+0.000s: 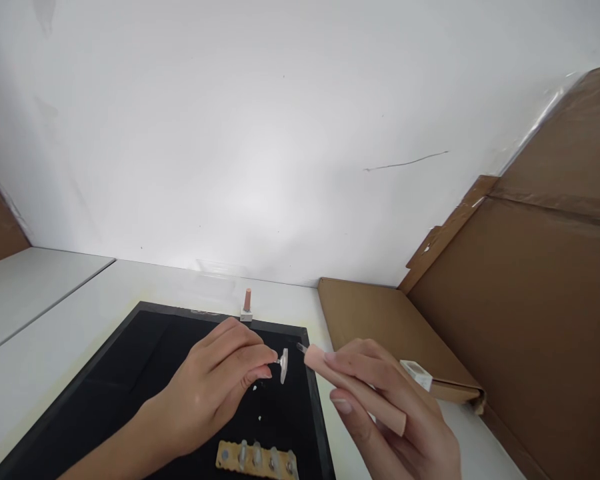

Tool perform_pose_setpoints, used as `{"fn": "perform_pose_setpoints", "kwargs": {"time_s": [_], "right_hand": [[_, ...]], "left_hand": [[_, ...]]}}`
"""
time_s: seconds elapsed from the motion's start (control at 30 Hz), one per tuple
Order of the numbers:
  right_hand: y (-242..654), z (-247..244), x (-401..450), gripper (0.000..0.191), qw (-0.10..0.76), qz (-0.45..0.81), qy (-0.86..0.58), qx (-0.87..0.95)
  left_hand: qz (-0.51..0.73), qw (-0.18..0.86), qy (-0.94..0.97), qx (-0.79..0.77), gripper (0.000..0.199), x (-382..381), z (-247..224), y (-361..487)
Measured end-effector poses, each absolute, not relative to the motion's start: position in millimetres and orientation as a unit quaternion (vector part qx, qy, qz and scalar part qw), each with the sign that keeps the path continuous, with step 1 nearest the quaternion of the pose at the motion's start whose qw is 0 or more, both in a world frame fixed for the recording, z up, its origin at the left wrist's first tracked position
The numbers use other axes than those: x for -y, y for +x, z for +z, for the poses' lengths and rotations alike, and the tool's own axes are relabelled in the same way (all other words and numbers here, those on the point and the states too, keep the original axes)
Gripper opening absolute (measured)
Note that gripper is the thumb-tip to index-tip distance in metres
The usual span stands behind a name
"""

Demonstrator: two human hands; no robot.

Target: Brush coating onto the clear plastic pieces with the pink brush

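Observation:
Between the thumb and fingertips of my left hand (220, 383) is a small clear piece (284, 366) with a flat, disc-like end, held over the black mat. My right hand (395, 407) grips a pale pink tube (355, 390) that slants up to the left. A dark, clear-looking tip (301, 347) sticks out of the tube's upper end, close to the clear piece but apart from it. Below my hands, a yellowish strip (257, 460) on the mat carries several small translucent pieces.
The black mat (115, 373) lies on a white table (40, 373). At its back edge a pink item (248, 299) stands in a white block (246, 315). Cardboard (375, 313) and a small white box (417, 375) are at the right, beside a brown cardboard wall (540, 313).

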State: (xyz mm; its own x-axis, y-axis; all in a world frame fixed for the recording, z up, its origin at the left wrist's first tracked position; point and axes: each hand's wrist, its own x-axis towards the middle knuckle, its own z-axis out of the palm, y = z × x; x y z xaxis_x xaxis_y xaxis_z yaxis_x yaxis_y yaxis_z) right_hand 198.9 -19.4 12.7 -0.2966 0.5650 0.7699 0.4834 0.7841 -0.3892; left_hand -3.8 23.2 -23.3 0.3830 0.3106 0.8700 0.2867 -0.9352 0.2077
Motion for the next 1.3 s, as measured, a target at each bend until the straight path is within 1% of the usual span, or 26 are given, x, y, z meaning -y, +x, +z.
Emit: {"fn": "perform_pose_setpoints", "kwargs": {"time_s": [0.1, 0.2, 0.27, 0.4, 0.57, 0.77, 0.97, 1.17, 1.3], "right_hand": [[197.8, 14.4, 21.9, 0.023, 0.489, 0.066, -0.308, 0.813], [196.5, 14.9, 24.1, 0.015, 0.463, 0.085, -0.298, 0.831], [196.4, 14.4, 24.0, 0.015, 0.448, 0.088, -0.303, 0.837], [197.9, 12.9, 20.9, 0.017, 0.479, 0.079, -0.299, 0.822], [197.8, 13.4, 19.8, 0.021, 0.489, 0.066, -0.316, 0.810], [196.2, 16.0, 20.7, 0.012, 0.482, 0.085, -0.291, 0.822], [199.3, 13.1, 20.1, 0.022, 0.489, 0.072, -0.314, 0.811], [196.6, 15.9, 20.8, 0.015, 0.493, 0.079, -0.295, 0.815], [197.3, 15.6, 20.4, 0.024, 0.492, 0.067, -0.314, 0.809]], "left_hand": [[0.531, 0.007, 0.827, -0.183, 0.019, -22.4, -24.3, -4.2], [0.531, 0.004, 0.826, -0.189, 0.019, -21.9, -24.7, -4.8], [0.531, 0.004, 0.826, -0.190, 0.019, -22.0, -24.4, -4.9], [0.534, 0.003, 0.825, -0.184, 0.018, -22.9, -23.6, -4.3], [0.534, 0.002, 0.826, -0.181, 0.019, -22.9, -24.1, -4.1], [0.534, 0.004, 0.825, -0.184, 0.019, -22.2, -23.5, -4.4], [0.532, 0.003, 0.826, -0.185, 0.019, -23.3, -23.7, -4.1], [0.532, 0.004, 0.825, -0.191, 0.019, -23.8, -24.2, -4.0], [0.537, 0.001, 0.822, -0.187, 0.020, -23.6, -23.5, -3.6]]}}
